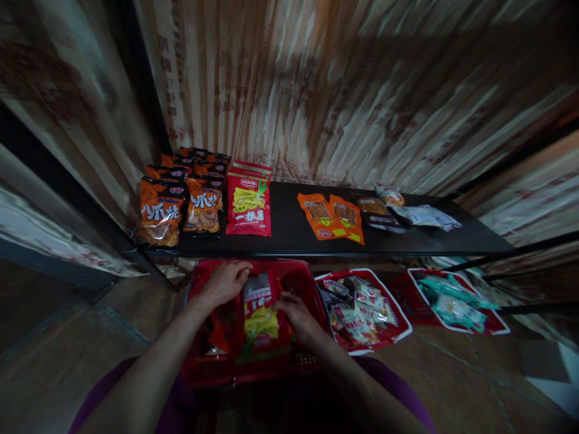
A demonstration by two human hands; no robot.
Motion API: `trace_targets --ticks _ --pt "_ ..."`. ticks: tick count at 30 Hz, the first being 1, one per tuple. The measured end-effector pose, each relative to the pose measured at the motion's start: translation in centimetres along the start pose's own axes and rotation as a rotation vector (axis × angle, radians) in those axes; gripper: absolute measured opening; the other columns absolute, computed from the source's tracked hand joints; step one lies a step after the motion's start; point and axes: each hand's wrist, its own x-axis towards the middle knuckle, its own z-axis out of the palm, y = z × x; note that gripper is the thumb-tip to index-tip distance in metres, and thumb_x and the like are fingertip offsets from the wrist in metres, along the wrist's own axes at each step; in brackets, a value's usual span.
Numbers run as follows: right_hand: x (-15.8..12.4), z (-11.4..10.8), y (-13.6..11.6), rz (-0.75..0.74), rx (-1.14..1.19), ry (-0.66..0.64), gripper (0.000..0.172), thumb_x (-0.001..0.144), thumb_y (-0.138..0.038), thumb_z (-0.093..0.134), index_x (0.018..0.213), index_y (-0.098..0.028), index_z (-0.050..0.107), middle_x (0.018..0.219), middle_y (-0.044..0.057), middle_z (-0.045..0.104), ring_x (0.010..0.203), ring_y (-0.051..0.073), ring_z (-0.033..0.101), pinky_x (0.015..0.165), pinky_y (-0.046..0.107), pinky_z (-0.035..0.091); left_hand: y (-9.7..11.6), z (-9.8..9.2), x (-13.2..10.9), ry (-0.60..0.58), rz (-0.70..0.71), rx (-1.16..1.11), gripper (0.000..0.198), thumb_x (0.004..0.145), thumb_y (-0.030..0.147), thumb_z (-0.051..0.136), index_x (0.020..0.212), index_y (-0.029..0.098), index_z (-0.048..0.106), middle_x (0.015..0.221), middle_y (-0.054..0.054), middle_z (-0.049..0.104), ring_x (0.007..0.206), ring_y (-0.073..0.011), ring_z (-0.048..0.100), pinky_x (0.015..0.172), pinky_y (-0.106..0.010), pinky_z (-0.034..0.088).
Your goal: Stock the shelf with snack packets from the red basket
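A red snack bag [261, 322] with yellow strips printed on it lies upside down in the red basket [203, 374] in front of me. My left hand [226, 282] is at the bag's far left corner, fingers curled against it; its grip is partly hidden. On the bag's right edge, my right hand [295, 312] is closed, with the fingertips on the packaging. Orange packaging [219, 331] shows under my left forearm inside the same basket. Beyond the basket, a similar red bag [248, 205] stands upright on the black shelf [284, 211], with another behind it.
Several orange-and-black snack bags [160, 214] stand at the shelf's left. Two orange packets [320, 216], a dark packet [377, 214] and a white packet [427, 217] lie farther right. Beside my basket are a basket of white packets [393, 340] and another with green packets [500, 328].
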Motion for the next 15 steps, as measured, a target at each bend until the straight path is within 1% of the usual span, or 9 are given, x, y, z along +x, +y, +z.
trace_targets --ticks 2,3,5,7,9,11,13,15 --pt "-2.6 -0.7 -2.7 0.029 0.061 -0.112 0.016 0.056 -0.022 0.067 0.071 -0.018 0.062 0.058 -0.003 0.064 0.052 0.015 0.059 0.055 0.026 0.044 -0.2 -0.2 -0.3 0.03 -0.037 -0.126 0.025 0.081 0.031 0.051 0.094 0.022 0.07 0.099 -0.006 0.072 0.094 -0.0227 0.064 0.086 -0.034 0.045" --pt "-3.7 -1.0 -4.0 0.025 0.085 -0.163 0.019 0.057 -0.022 0.067 0.075 -0.018 0.063 0.06 -0.003 0.065 0.054 0.016 0.061 0.058 0.027 0.045 -0.1 -0.3 -0.5 0.035 -0.07 -0.225 0.025 0.079 0.035 0.054 0.094 0.022 0.07 0.099 -0.006 0.072 0.094 -0.0229 0.064 0.085 -0.033 0.046" --pt "-5.3 -1.2 -6.1 0.002 0.117 -0.211 0.024 0.057 -0.022 0.067 0.081 -0.019 0.063 0.064 -0.003 0.066 0.058 0.017 0.063 0.061 0.029 0.047 0.4 -0.4 -0.8 0.034 -0.161 -0.488 0.031 0.077 0.042 0.059 0.096 0.021 0.07 0.1 -0.007 0.071 0.094 -0.0227 0.063 0.083 -0.032 0.046" --pt "-5.8 -1.0 -7.5 -0.067 0.123 -0.232 0.026 0.059 -0.024 0.068 0.084 -0.02 0.063 0.067 -0.002 0.068 0.061 0.018 0.064 0.063 0.029 0.047 1.1 -0.5 -1.0 0.057 -0.272 -0.798 0.04 0.073 0.047 0.063 0.1 0.018 0.068 0.1 -0.007 0.071 0.092 -0.0217 0.064 0.08 -0.03 0.047" --pt "-5.4 -0.6 -8.2 -0.154 0.112 -0.256 0.024 0.059 -0.024 0.069 0.082 -0.02 0.062 0.068 -0.003 0.067 0.062 0.017 0.064 0.063 0.028 0.046 1.9 -0.6 -1.1 0.141 -0.373 -1.07 0.047 0.067 0.046 0.07 0.104 0.017 0.066 0.094 -0.006 0.072 0.082 -0.0192 0.066 0.074 -0.028 0.049" --pt "-4.3 -0.4 -8.4 -0.209 0.1 -0.283 0.023 0.059 -0.024 0.07 0.079 -0.02 0.061 0.068 -0.004 0.067 0.062 0.016 0.063 0.062 0.026 0.046 2.5 -1.0 -0.8 0.212 -0.426 -1.222 0.051 0.061 0.04 0.077 0.105 0.018 0.066 0.084 -0.005 0.073 0.072 -0.0166 0.066 0.068 -0.027 0.05" --pt "-2.8 -0.6 -8.4 -0.217 0.097 -0.292 0.022 0.059 -0.024 0.07 0.078 -0.02 0.06 0.068 -0.004 0.067 0.06 0.015 0.062 0.061 0.025 0.045 2.8 -1.6 -0.5 0.219 -0.432 -1.247 0.049 0.057 0.034 0.08 0.101 0.016 0.067 0.079 -0.005 0.073 0.067 -0.0156 0.066 0.066 -0.026 0.05" --pt "-1.6 -1.3 -8.5 -0.189 0.087 -0.292 0.022 0.06 -0.025 0.07 0.079 -0.019 0.06 0.067 -0.004 0.067 0.058 0.015 0.062 0.059 0.025 0.045 2.9 -2.1 -0.2 0.171 -0.422 -1.201 0.045 0.056 0.033 0.081 0.094 0.013 0.07 0.078 -0.007 0.073 0.067 -0.0159 0.066 0.067 -0.026 0.05"
